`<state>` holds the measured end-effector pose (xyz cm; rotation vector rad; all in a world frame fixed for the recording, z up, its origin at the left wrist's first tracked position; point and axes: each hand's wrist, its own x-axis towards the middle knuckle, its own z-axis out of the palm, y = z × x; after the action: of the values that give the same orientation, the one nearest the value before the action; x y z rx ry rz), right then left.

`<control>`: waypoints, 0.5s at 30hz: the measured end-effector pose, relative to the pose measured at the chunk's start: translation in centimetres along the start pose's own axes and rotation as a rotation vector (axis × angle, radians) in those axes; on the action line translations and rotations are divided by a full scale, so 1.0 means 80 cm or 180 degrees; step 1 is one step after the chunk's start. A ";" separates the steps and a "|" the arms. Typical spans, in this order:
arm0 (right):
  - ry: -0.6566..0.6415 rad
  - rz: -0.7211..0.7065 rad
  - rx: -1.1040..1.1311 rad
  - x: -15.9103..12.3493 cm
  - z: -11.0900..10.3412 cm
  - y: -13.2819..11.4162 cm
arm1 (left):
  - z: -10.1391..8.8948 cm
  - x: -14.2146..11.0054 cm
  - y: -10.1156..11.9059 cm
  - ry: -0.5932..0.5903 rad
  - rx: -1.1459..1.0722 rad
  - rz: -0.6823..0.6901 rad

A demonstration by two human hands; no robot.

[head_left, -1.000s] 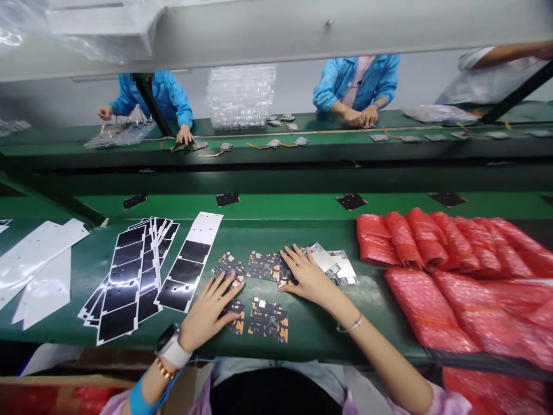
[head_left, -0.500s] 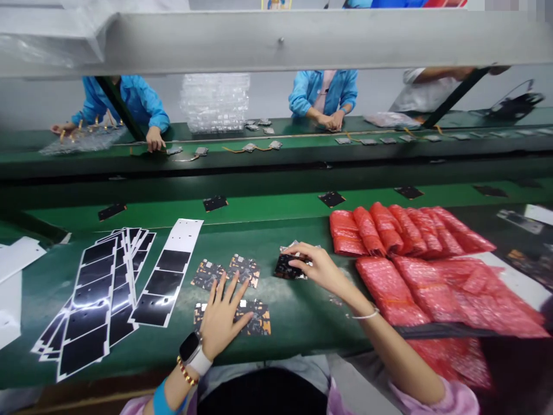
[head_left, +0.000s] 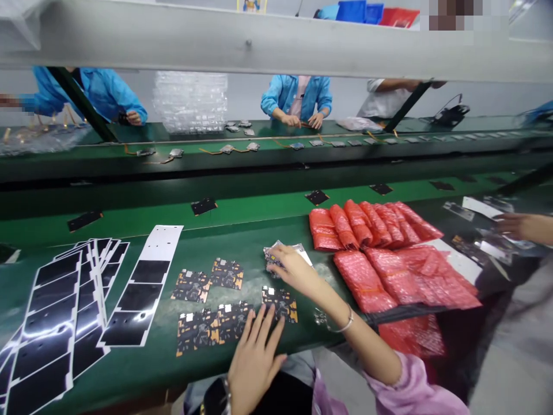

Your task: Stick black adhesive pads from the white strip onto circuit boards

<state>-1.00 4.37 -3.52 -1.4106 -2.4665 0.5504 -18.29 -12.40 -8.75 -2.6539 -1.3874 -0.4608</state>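
The person's left hand [head_left: 254,366] sits at the bottom centre of the frame, palm down, with its fingers [head_left: 262,325] spread apart and pointing up the picture. Its left wrist [head_left: 235,406] drops out of view at the lower edge, a dark band just visible around it. The right arm crosses from the lower right toward the centre, with a lilac sleeve [head_left: 410,389] pushed back near the elbow and the bare right forearm [head_left: 358,337] angled up and to the left. A thin bangle [head_left: 345,321] circles the right wrist. The right hand [head_left: 291,272] lies just above centre, palm down, its fingers reaching left and slightly bunched; whether they pinch anything cannot be told.
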 end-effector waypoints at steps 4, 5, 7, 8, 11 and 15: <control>0.0278 0.0688 -0.0969 -0.016 0.014 0.022 | 0.031 -0.004 0.040 -0.0060 0.0115 -0.0269; 0.0235 0.0668 -0.1233 -0.018 0.018 0.025 | 0.033 -0.007 0.045 -0.0061 0.0066 -0.0236; 0.0121 0.0485 -0.1531 -0.020 0.026 0.029 | 0.030 -0.011 0.045 -0.0081 -0.0062 -0.0152; 0.0065 0.0386 -0.1572 -0.020 0.029 0.029 | 0.025 -0.011 0.039 -0.0094 -0.0113 -0.0156; -0.0090 0.0151 -0.1549 -0.017 0.027 0.029 | 0.011 0.002 -0.007 -0.0120 -0.0127 -0.0490; -0.0211 -0.0079 -0.1418 -0.016 -0.004 0.038 | 0.010 0.030 -0.086 -0.0042 -0.0008 -0.1202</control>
<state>2.12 4.74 -4.59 -1.5260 -2.7734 0.0365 -22.43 -6.39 -9.01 -2.3986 -1.8999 -0.4788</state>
